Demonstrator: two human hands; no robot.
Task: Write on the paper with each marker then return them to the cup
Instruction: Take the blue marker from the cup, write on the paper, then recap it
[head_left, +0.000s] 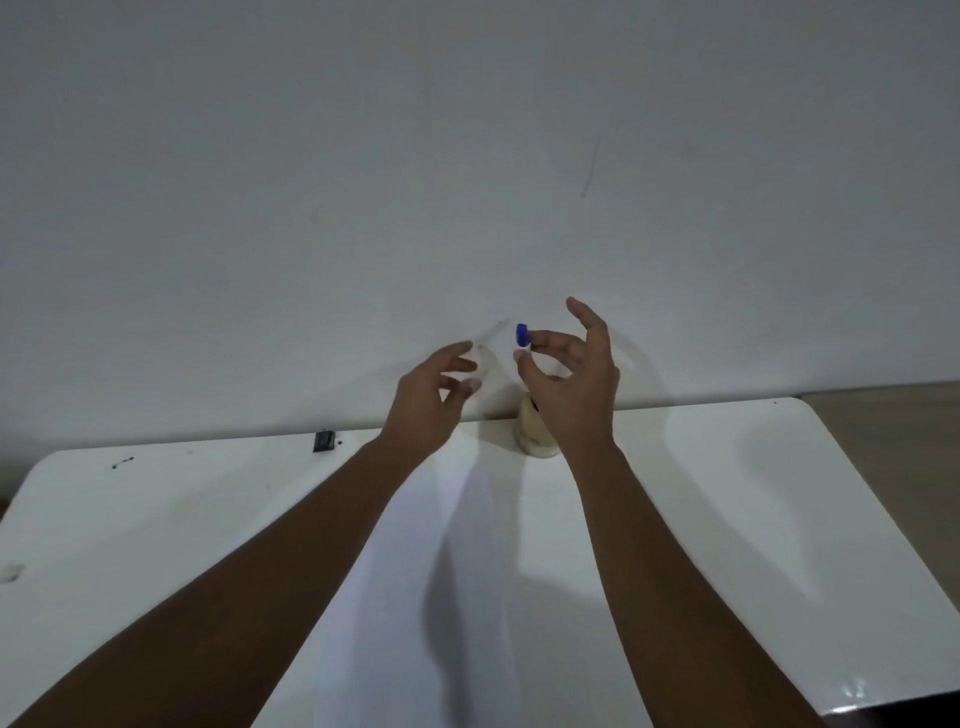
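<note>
Both of my hands are raised above the far edge of the table. My right hand pinches a small blue marker cap between thumb and forefinger, the other fingers spread. My left hand is just to its left, its fingers closed around a pale, blurred marker barrel that points up and to the right. A small gap separates the cap from the barrel. A cream cup stands at the table's back edge, partly hidden behind my right wrist. A white sheet of paper lies on the table between my forearms.
The white table has rounded corners and stands against a plain grey wall. A small black object sits at the back edge on the left, with a few dark specks near it. Floor shows at the far right.
</note>
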